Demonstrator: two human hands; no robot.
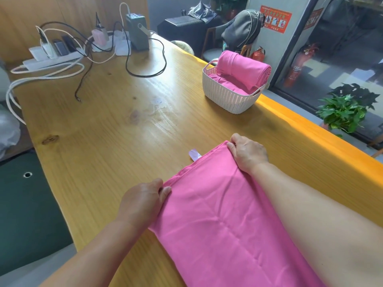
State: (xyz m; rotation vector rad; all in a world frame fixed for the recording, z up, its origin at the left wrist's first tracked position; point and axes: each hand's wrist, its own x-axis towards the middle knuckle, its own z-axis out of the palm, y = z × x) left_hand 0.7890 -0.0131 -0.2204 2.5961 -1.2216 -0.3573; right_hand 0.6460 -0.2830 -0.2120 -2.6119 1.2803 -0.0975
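1. Head view: pink cloth [223,214] lies flat on wooden table [103,131], near edge.
2. Left hand [143,198] and right hand [247,153] pinch its far corners, apparently keeping the fold square.
3. Rolled cloths fill basket [226,98] beyond.

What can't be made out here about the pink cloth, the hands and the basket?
Head view only.
The pink cloth: its near end is cut off by the bottom edge.
The left hand and right hand: the fingers under the cloth's far edge are hidden by fabric.
The white basket: its lower contents are hidden by its wall and the rolled pink cloth.
The pale tag: too small to read.
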